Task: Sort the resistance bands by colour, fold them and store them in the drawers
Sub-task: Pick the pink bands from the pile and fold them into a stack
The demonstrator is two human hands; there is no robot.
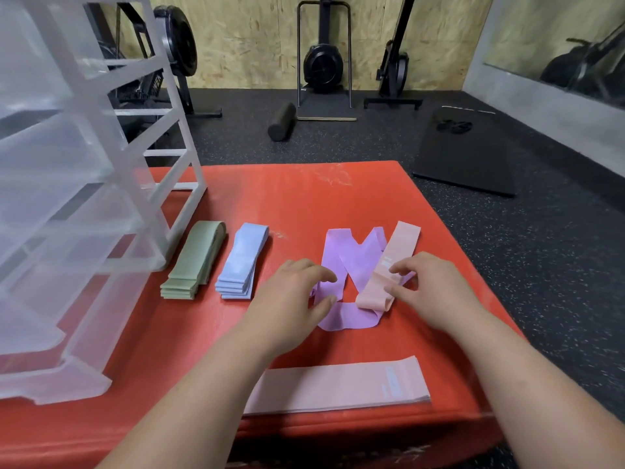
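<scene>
On the red mat (304, 194) lie a stack of green bands (194, 258) and a stack of blue bands (241, 262), side by side near the clear plastic drawer unit (67, 204). A purple band (351, 265) lies loosely twisted in the middle, with one peach-pink band (397, 255) across it. My left hand (291, 299) hovers at the purple band's left edge, fingers loosely curved. My right hand (429, 286) has its fingertips at the peach-pink band; whether it pinches the band is unclear. A flat stack of pink bands (338, 384) lies near the front edge.
The drawer unit stands at the left with several drawers pulled out. Beyond the mat, on the dark speckled floor, are a black foam roller (282, 121), a black exercise mat (470, 157) and gym machines along the wooden wall.
</scene>
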